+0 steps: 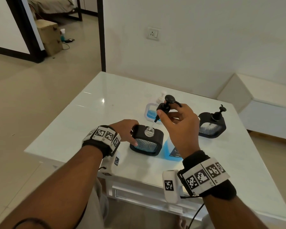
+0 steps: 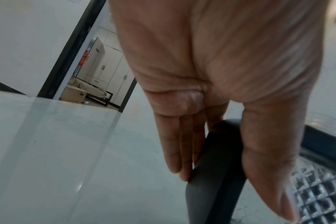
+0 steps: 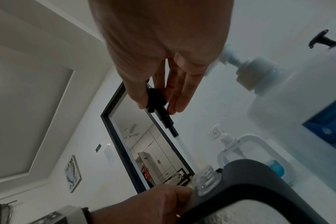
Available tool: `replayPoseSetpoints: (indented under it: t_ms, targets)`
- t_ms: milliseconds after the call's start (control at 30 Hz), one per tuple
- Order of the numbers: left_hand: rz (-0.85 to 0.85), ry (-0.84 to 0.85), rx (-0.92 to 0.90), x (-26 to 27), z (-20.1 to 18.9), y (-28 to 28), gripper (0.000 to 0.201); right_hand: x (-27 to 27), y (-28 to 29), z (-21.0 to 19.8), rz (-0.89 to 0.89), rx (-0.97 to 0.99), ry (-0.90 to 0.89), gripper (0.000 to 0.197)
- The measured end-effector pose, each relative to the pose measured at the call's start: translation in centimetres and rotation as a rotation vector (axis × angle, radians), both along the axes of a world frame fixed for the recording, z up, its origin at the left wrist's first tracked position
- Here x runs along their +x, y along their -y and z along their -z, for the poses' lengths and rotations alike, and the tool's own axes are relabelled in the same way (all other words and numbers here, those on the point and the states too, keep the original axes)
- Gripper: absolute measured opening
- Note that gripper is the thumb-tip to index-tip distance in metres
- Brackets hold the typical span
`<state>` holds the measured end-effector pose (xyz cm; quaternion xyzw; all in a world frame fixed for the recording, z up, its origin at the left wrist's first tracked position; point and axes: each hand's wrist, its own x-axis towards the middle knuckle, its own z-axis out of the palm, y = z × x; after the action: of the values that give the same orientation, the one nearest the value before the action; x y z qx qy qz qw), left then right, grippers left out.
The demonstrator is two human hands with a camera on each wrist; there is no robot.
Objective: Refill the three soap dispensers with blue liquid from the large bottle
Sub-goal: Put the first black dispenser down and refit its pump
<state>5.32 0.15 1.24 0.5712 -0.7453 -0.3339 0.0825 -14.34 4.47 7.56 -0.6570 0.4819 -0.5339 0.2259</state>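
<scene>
Three soap dispensers stand on the glossy white table point(image 1: 92, 113), together with a large translucent refill bottle of blue liquid point(image 1: 169, 150) carrying a dark blue label. The nearest one, a black-framed square dispenser with a diamond-textured clear body point(image 1: 147, 140), sits near the front centre of the table, its threaded clear neck point(image 1: 149, 131) uncapped. The left hand point(image 1: 125, 131) grips this dispenser at its left end: the fingers lie against the far side of the black frame and the thumb point(image 1: 133, 141) presses the textured front face. The left wrist view shows the same clasp around the frame's corner, fingers fairly straight on one side and the thumb on the other.

The right hand point(image 1: 178, 128) is raised above and just right of the open neck, pinching a black pump head point(image 1: 168, 103) between thumb and fingertips. Its clear dip tube point(image 1: 153, 125) slopes down to the neck; whether its end is inside cannot be told.

The refill bottle stands just right of the open dispenser, largely hidden behind the right hand in the head view; its pale pump top shows in the right wrist view. A white-framed dispenser with a white pump point(image 1: 151, 111), partly filled with blue liquid, stands behind. A second black-framed dispenser with its black pump fitted point(image 1: 211, 123) stands well apart to the right.
</scene>
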Motion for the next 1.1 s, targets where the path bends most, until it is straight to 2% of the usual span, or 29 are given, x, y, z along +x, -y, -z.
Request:
replayPoseSetpoints:
  t_ms: [300,500,667,833,1033,1100]
  targets:
    - [-0.008,0.027,0.001,-0.1,-0.1,-0.1,0.058,0.7,-0.2,4.6,0.018,0.175,-0.021,0.035]
    - [-0.016,0.018,0.015,0.0,-0.3,-0.3,0.058,1.1,0.0,6.4,0.068,0.273,-0.132,0.044]
    - [-0.018,0.018,0.018,-0.2,-0.4,-0.3,0.057,1.5,0.0,6.2,0.077,0.3,-0.186,0.046]
    - [-0.025,0.018,0.01,-0.1,-0.3,-0.2,0.057,1.2,0.1,6.3,-0.041,0.301,-0.173,0.045]
    - [-0.026,0.033,0.011,-0.2,-0.4,-0.2,0.058,0.8,0.4,6.3,0.016,0.336,-0.152,0.034]
    - [-0.022,0.038,0.011,-0.2,-0.4,-0.3,0.058,1.0,0.3,6.2,0.012,0.356,-0.152,0.039]
